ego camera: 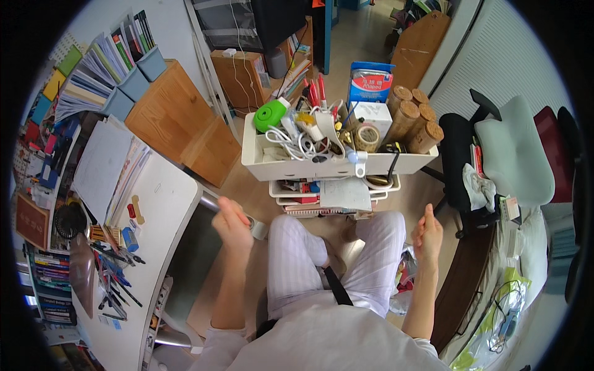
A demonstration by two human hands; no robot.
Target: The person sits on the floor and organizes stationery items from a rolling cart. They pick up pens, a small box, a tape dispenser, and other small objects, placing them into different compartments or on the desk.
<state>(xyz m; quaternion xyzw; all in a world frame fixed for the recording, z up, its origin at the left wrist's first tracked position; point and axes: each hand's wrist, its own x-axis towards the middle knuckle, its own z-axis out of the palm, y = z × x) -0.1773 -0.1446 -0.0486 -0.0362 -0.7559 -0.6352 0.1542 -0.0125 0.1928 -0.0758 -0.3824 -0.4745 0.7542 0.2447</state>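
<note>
My left hand [232,225] is raised beside my left knee, near the white desk's edge, with its fingers folded together. Outside my right knee, my right hand [428,234] is up, one finger pointing forward and the others curled. Nothing shows in either hand, and neither touches an object. In front of my knees stands a white storage cart [297,170]. Its top tray holds a green tape dispenser [271,115], a coiled white cable [297,141], red pens [321,90], a tape roll [367,137], a white box [371,116] and several cork-lidded containers [406,116].
To the left, the white desk [162,199] carries papers [104,167], scattered pens [113,283] and a small black fan [70,220]. A wooden cabinet [171,106] stands behind it. On the right are an office chair [513,148] and a bed [468,297]. A plastic bag [403,297] lies near my right leg.
</note>
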